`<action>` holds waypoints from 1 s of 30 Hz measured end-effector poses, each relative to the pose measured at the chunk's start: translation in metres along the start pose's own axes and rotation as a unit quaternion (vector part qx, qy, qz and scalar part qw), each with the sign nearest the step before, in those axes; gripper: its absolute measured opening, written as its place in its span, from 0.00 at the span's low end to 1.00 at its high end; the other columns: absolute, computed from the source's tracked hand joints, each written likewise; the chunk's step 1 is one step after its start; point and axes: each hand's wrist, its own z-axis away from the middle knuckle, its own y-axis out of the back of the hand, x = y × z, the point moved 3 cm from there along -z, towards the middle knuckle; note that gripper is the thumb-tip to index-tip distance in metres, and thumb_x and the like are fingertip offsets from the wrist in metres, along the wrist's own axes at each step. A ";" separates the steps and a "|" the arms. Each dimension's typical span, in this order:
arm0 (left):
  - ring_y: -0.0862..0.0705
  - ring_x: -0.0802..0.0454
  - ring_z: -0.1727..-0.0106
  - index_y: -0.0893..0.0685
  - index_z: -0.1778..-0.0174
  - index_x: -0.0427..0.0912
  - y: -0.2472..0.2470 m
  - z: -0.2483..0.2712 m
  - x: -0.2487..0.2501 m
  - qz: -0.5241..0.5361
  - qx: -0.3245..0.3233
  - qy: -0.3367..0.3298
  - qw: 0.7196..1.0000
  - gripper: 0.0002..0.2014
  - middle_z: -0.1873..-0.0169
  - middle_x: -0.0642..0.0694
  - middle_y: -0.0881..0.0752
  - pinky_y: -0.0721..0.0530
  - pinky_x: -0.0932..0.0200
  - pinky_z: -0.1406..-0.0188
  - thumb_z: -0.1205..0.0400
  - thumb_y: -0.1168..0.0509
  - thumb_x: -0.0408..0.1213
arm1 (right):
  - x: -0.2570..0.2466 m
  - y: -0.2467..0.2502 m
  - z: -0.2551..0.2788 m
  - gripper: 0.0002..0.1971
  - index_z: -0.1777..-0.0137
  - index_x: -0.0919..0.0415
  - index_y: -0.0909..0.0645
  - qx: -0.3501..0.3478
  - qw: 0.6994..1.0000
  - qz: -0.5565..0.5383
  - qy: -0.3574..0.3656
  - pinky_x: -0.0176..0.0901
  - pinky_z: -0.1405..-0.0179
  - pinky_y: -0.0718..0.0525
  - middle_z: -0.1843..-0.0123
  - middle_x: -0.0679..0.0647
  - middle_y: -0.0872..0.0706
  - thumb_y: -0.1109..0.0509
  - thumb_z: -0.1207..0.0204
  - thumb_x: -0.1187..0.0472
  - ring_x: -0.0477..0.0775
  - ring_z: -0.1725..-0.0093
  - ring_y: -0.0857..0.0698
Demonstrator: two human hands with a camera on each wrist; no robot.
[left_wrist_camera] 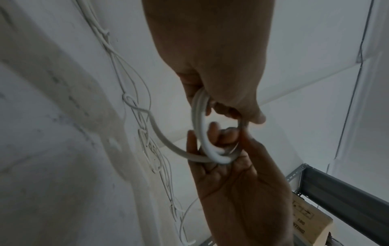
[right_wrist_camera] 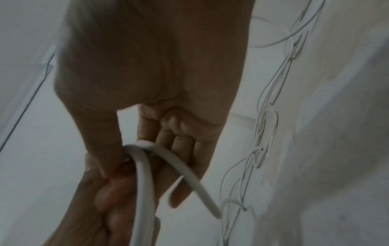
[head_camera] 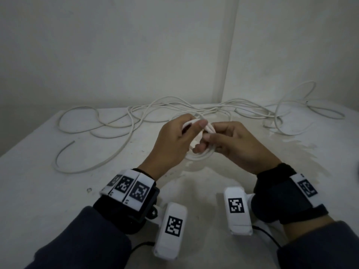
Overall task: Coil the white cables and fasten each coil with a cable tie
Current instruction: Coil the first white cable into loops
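Your left hand (head_camera: 171, 140) kept a curled grip on the small white cable coil (head_camera: 200, 154) above the surface (head_camera: 58, 191) at centre. Your right hand (head_camera: 239, 146) pinched the coil's 3 o'clock side, while loose white cables (head_camera: 136, 117) sprawled from 10 to 2 o'clock.

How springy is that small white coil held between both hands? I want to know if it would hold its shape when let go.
The coil would probably spring open: its loops look untied, kept together only by the left hand and right hand. The cable seems semi-stiff, since the loose cables on the table hold broad arcs. Likely light.
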 end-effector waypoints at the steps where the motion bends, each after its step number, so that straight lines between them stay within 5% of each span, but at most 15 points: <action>1: 0.24 0.61 0.74 0.20 0.65 0.47 0.001 0.000 -0.001 0.022 0.013 0.012 1.000 0.13 0.76 0.56 0.23 0.25 0.64 0.74 0.19 0.39 0.49 | 0.001 -0.005 -0.001 0.09 0.60 0.65 0.15 -0.018 0.998 -0.063 -0.010 0.46 0.53 0.14 0.69 0.57 0.14 0.35 0.22 0.64 0.56 0.65 0.13; 5: 0.27 0.63 0.71 0.20 0.63 0.45 -0.001 0.002 -0.007 0.079 0.024 0.068 0.994 0.15 0.71 0.52 0.26 0.24 0.67 0.68 0.13 0.45 0.45 | 0.008 -0.021 -0.008 0.11 0.60 0.62 0.26 -0.017 0.983 -0.178 -0.044 0.42 0.55 0.17 0.77 0.46 0.32 0.41 0.18 0.58 0.45 0.76 0.30; 10: 0.23 0.54 0.71 0.25 0.68 0.41 -0.003 0.005 -0.023 0.097 0.032 0.260 0.960 0.29 0.74 0.47 0.22 0.17 0.55 0.64 0.16 0.53 0.62 | 0.005 -0.015 -0.011 0.18 0.64 0.61 0.29 0.085 0.965 -0.244 -0.047 0.35 0.76 0.27 0.79 0.45 0.40 0.46 0.13 0.57 0.42 0.82 0.41; 12: 0.23 0.49 0.71 0.26 0.70 0.40 0.006 0.005 -0.032 -0.010 0.063 0.272 0.960 0.24 0.75 0.46 0.23 0.17 0.50 0.64 0.17 0.41 0.57 | 0.003 -0.014 -0.011 0.18 0.65 0.61 0.29 0.096 0.961 -0.256 -0.037 0.35 0.77 0.28 0.79 0.45 0.41 0.46 0.13 0.57 0.42 0.82 0.41; 15: 0.25 0.51 0.75 0.25 0.72 0.42 0.011 0.010 -0.047 -0.151 -0.014 0.328 0.932 0.22 0.77 0.47 0.22 0.26 0.59 0.70 0.22 0.32 0.54 | -0.001 -0.014 -0.010 0.18 0.65 0.61 0.29 0.095 0.958 -0.270 -0.028 0.35 0.77 0.27 0.79 0.45 0.41 0.46 0.13 0.56 0.41 0.82 0.40; 19: 0.17 0.54 0.76 0.19 0.62 0.30 0.005 0.015 -0.054 0.075 -0.017 0.405 0.911 0.09 0.68 0.35 0.16 0.20 0.65 0.77 0.19 0.32 0.32 | 0.005 -0.013 -0.010 0.17 0.64 0.62 0.28 0.111 0.959 -0.256 -0.049 0.34 0.78 0.27 0.80 0.45 0.40 0.45 0.13 0.57 0.41 0.83 0.40; 20: 0.14 0.53 0.72 0.18 0.56 0.27 0.002 0.016 -0.052 0.144 0.001 0.406 0.902 0.05 0.62 0.32 0.14 0.17 0.66 0.74 0.19 0.33 0.27 | 0.009 -0.011 -0.011 0.17 0.62 0.63 0.27 0.132 0.960 -0.241 -0.054 0.35 0.78 0.27 0.80 0.45 0.39 0.45 0.13 0.57 0.42 0.83 0.40; 23: 0.11 0.45 0.53 0.25 0.35 0.28 -0.002 0.015 -0.047 0.261 0.035 0.371 0.890 0.15 0.43 0.31 0.15 0.10 0.57 0.59 0.18 0.39 0.20 | 0.019 -0.003 -0.011 0.16 0.55 0.67 0.21 0.200 0.958 -0.192 -0.069 0.38 0.73 0.26 0.81 0.44 0.37 0.43 0.13 0.57 0.42 0.83 0.36; 27: 0.11 0.44 0.44 0.27 0.31 0.36 -0.003 0.011 -0.036 0.307 0.015 0.293 0.905 0.18 0.42 0.37 0.13 0.11 0.51 0.48 0.15 0.45 0.20 | 0.028 0.007 -0.011 0.15 0.49 0.69 0.18 0.231 0.955 -0.162 -0.087 0.40 0.70 0.26 0.81 0.44 0.35 0.41 0.14 0.58 0.42 0.82 0.35; 30: 0.12 0.46 0.42 0.26 0.30 0.41 -0.003 0.011 -0.033 0.324 -0.009 0.267 0.908 0.17 0.42 0.40 0.12 0.12 0.50 0.46 0.13 0.48 0.24 | 0.028 0.006 -0.010 0.13 0.54 0.66 0.19 0.193 0.960 -0.167 -0.119 0.39 0.74 0.26 0.80 0.45 0.36 0.41 0.14 0.60 0.42 0.83 0.36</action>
